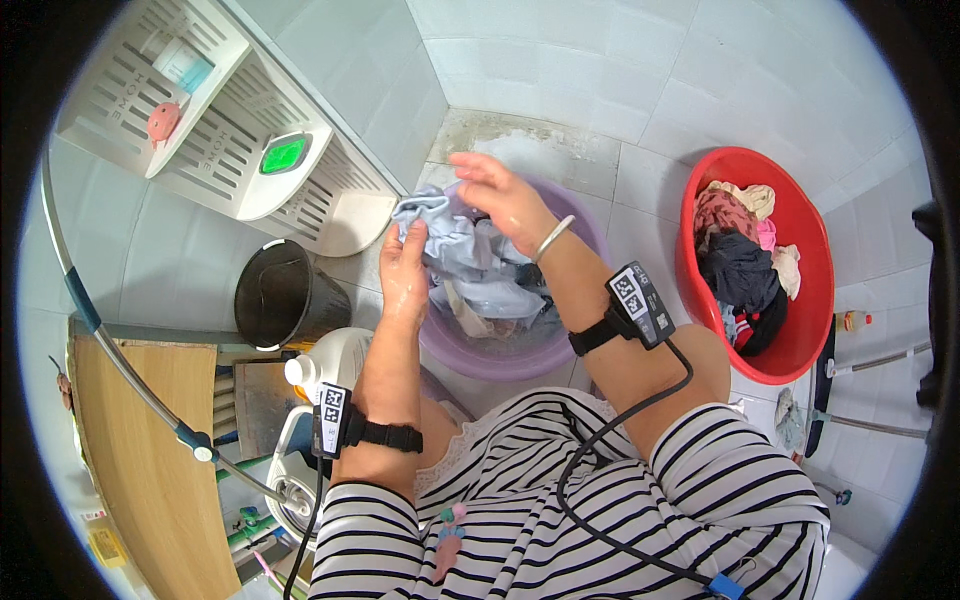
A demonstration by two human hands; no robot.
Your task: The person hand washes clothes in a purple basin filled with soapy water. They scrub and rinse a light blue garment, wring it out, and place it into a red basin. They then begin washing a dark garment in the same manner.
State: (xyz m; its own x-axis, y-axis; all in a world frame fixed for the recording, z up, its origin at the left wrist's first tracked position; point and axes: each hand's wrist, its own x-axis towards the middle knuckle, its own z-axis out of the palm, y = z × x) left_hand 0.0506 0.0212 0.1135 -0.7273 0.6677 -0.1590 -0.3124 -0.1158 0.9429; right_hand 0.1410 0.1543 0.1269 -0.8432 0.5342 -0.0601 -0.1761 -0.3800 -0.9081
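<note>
My left hand [406, 262] grips a bunched part of a wet light-blue cloth [457, 238], thumb on top, over the left side of a purple plastic basin [495, 366]. My right hand [501, 196] is raised over the basin's upper part, wet, with its fingers apart and nothing seen in it. A metal bangle [553, 238] circles the right wrist. The cloth trails down into the basin, where pale and dark wet clothes [499, 298] lie in water.
At right stands a red plastic tub [814, 300] with mixed clothes. A black bucket [292, 300] and a white jug with a cap [341, 360] stand at left. Above them is a white corner shelf [360, 221] holding a green-screened device [285, 154]. A shower hose [124, 367] curves down the left.
</note>
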